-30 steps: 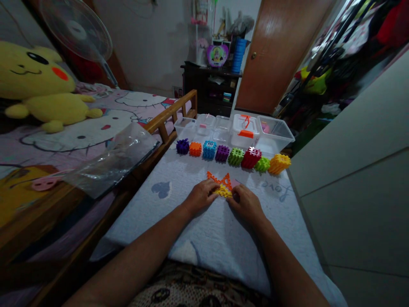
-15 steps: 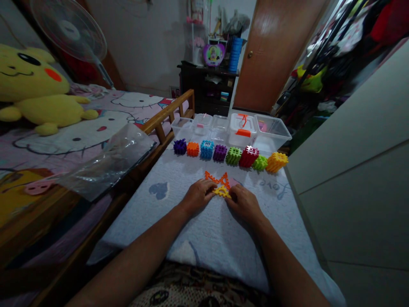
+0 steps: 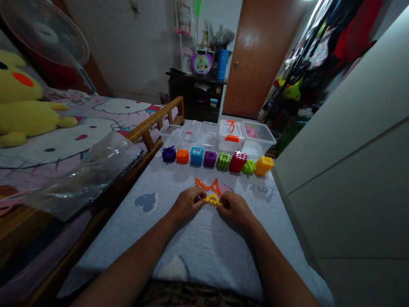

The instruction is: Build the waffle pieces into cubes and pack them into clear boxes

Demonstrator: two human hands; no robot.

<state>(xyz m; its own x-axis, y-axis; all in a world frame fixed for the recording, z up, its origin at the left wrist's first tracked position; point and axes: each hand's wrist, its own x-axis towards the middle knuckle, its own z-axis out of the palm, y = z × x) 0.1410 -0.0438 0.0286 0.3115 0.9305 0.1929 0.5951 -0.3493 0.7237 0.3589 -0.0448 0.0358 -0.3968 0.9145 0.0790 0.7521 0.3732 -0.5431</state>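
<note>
Both my hands rest on a pale blue mat (image 3: 191, 243) and pinch a small yellow triangle piece (image 3: 212, 199) between them. My left hand (image 3: 187, 204) grips its left side with curled fingers; my right hand (image 3: 233, 207) grips its right side. Two orange triangle pieces (image 3: 207, 185) lie flat on the mat just beyond the yellow one. Further back stands a row of several assembled plastic cubes (image 3: 217, 160) in purple, orange, blue, green, red and yellow.
Clear plastic boxes (image 3: 220, 134) sit behind the cubes. A wooden bed rail (image 3: 150, 128) runs along the left, with a clear plastic bag (image 3: 86, 170) and a yellow plush toy (image 3: 25, 106) on the bed. A pale cabinet wall (image 3: 351, 149) stands at right.
The view has tilted and shifted, so everything sits lower and further left in the picture. My hands stay closed on the yellow piece, drawn slightly nearer to me.
</note>
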